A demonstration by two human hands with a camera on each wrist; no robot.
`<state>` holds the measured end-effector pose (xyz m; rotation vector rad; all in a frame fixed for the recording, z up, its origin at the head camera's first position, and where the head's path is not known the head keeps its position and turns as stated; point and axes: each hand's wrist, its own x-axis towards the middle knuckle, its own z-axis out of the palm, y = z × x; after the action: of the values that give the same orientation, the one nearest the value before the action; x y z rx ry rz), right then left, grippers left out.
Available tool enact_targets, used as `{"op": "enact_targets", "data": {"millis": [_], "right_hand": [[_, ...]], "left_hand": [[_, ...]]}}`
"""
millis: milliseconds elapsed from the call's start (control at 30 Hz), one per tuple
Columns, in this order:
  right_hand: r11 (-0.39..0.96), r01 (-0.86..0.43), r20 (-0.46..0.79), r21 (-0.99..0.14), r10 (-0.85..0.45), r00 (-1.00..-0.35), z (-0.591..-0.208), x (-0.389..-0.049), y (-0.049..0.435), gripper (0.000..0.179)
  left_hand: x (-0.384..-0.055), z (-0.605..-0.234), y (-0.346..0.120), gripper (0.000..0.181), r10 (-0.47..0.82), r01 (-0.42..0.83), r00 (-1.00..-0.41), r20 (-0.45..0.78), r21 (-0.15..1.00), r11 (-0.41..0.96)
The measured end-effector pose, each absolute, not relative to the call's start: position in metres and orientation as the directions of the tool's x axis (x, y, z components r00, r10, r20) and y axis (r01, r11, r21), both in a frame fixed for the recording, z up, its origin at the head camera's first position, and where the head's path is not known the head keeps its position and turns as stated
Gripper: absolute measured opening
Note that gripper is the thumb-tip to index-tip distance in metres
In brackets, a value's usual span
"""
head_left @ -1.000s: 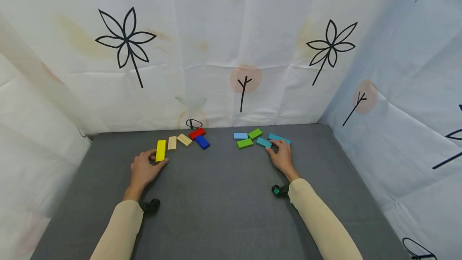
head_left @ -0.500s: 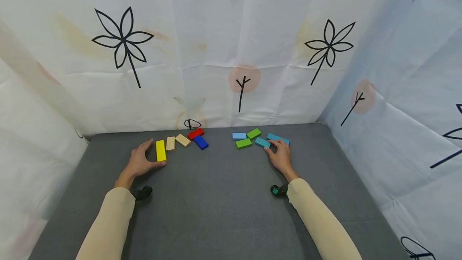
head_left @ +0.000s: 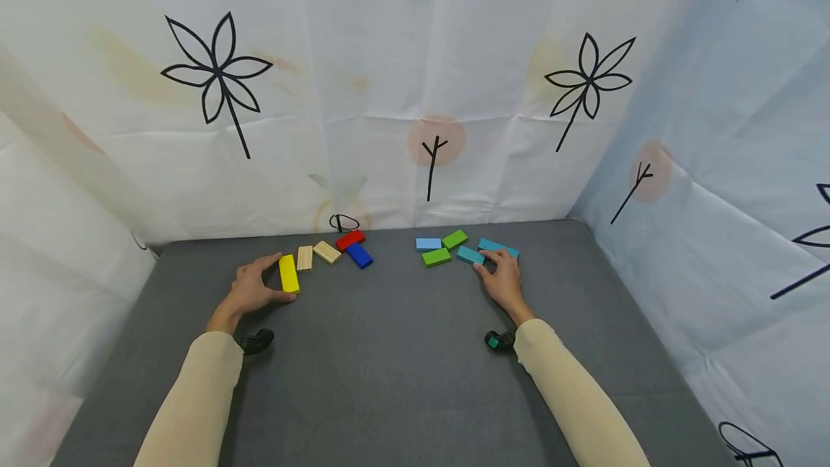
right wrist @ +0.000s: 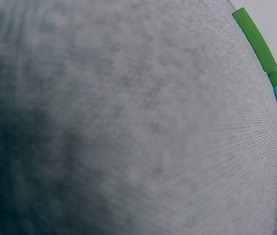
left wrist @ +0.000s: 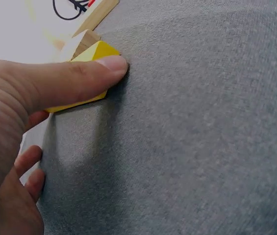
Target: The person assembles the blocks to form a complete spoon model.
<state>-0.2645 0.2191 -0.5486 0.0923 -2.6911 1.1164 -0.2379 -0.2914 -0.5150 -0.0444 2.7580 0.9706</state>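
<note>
One yellow block (head_left: 289, 274), leftmost on the worktop (head_left: 382, 366), pinched lengthwise in the left hand (head_left: 250, 290): thumb at the near end, forefinger tip at the far corner. Half a second ago that forefinger stood off the block; the grip has since closed on it. Block has turned a little, far end swung leftward, and sits slightly nearer the sleeves (head_left: 191, 395). Cannot tell whether its underside lies fully on the cloth.

Just beside it, two wooden blocks (head_left: 305, 259), then a red block (head_left: 349, 240) meeting a blue block (head_left: 359, 256); these have stayed put.

Right hand (head_left: 503, 285) unchanged: thumb and forefinger pinching the right end of the nearer teal block (head_left: 468, 254), in front of the farther teal block (head_left: 499, 245). Left of these, two green blocks (head_left: 436, 258) and a light-blue block (head_left: 429, 244), all as before.
</note>
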Motion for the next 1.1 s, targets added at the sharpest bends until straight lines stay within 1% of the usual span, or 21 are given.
{"op": "enact_targets", "data": {"millis": [233,400,567,733,833,1100], "right_hand": [[0.712,-0.139,0.228,-0.689,0.031,-0.973,-0.549,-0.264,0.219,0.040],[0.713,-0.141,0.233,-0.687,0.033,-0.972,-0.549,-0.264,0.219,0.040],[0.713,-0.139,0.236,-0.687,0.038,-0.971,-0.549,-0.264,0.219,0.039],[0.719,-0.137,0.237,-0.682,0.040,-0.971,-0.549,-0.265,0.218,0.041],[0.716,-0.141,0.241,-0.684,0.039,-0.970,-0.548,-0.264,0.218,0.041],[0.710,-0.149,0.243,-0.689,0.032,-0.969,-0.548,-0.262,0.218,0.041]], "left_hand": [[-0.230,-0.518,-0.283,0.111,0.024,-0.075,-0.991,-0.134,0.686,0.724],[-0.223,-0.513,-0.261,0.108,0.036,-0.034,-0.996,-0.079,0.729,0.683],[-0.216,-0.509,-0.224,0.103,0.113,0.070,-0.994,-0.007,0.744,0.665],[-0.210,-0.514,-0.181,0.099,0.217,0.198,-0.974,0.068,0.724,0.660],[-0.208,-0.519,-0.159,0.099,0.263,0.236,-0.962,0.073,0.707,0.666],[-0.205,-0.531,-0.119,0.097,0.311,0.244,-0.950,0.027,0.688,0.684]]}}
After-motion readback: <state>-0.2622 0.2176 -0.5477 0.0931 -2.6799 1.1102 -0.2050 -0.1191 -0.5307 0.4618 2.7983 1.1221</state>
